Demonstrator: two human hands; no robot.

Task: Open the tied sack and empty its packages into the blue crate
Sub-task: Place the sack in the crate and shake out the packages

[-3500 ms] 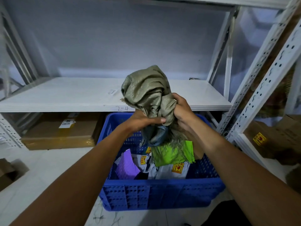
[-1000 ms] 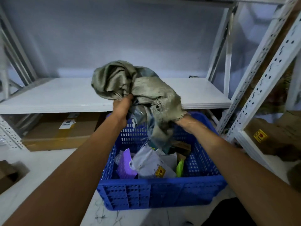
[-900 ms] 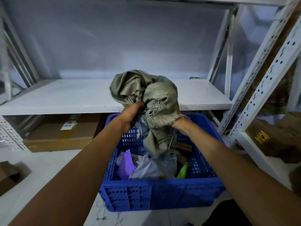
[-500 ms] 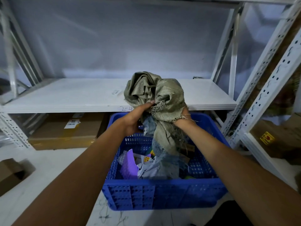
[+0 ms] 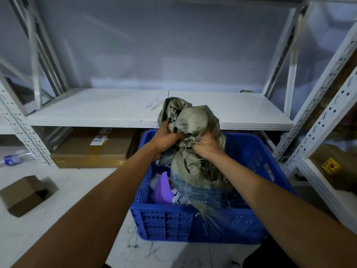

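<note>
Sack [image 5: 193, 120] cloth, olive-green and woven, is held above the blue crate [image 5: 166, 223] by both hands and is bunched into a crumpled bundle. The left hand [image 5: 166, 138] is closed round a fold on the bundle's left side. The right hand [image 5: 207, 147] is clenched on frayed cloth just beside it, so the two hands lie close together. Above the hands a lump of gathered cloth is seen; below them the rest hangs down into the crate, where a bluish band and loose threads are draped against the near wall.

Packages are seen in the crate below the left hand: a purple package [image 5: 161, 192], with white wrapping [image 5: 177, 198] touching it on the side nearer the sack. Whatever lies under the hanging cloth is hidden.

Beyond the hands a white shelf [image 5: 96, 111] is seen. Under it, off to the left of the left hand, a flat cardboard box [image 5: 90, 149] with a white label is stored. Further left, on the floor, a small brown box [image 5: 23, 194] is set down, and a plastic bottle [image 5: 13, 157] lies behind it. To the right of the right hand stand perforated white uprights [image 5: 326, 105], and behind them a brown parcel with a yellow sticker [image 5: 331, 165] rests on a low shelf.
</note>
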